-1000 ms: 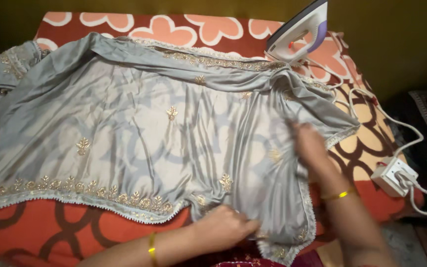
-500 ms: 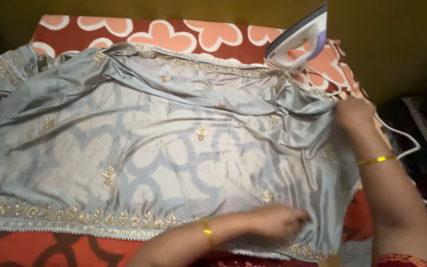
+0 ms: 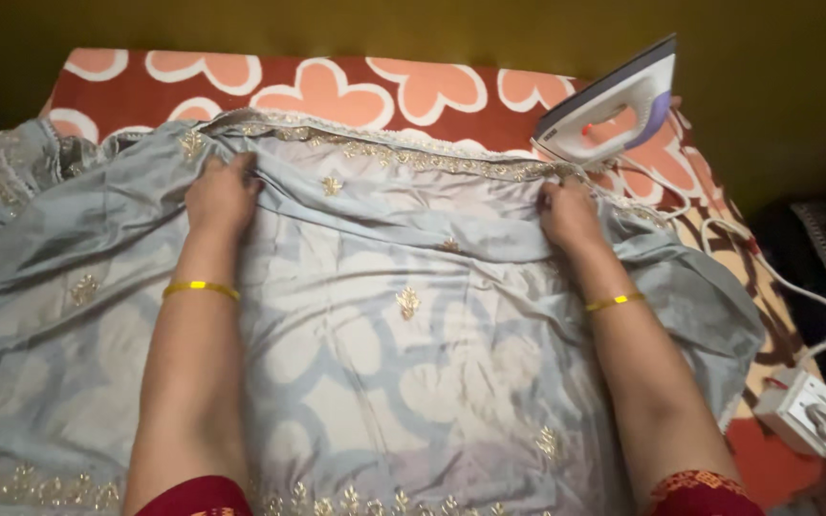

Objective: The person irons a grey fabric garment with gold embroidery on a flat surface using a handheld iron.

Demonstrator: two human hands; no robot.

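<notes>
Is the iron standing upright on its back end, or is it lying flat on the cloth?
Upright. The iron stands on its back end on the patterned cover, its flat plate tilted up, off the grey cloth.

Bed, red floral cover [image 3: 356, 91]: grey embroidered garment [image 3: 413, 354] across centre; iron [image 3: 614, 110] upper right; white power strip [image 3: 800, 411] lower right.
</notes>
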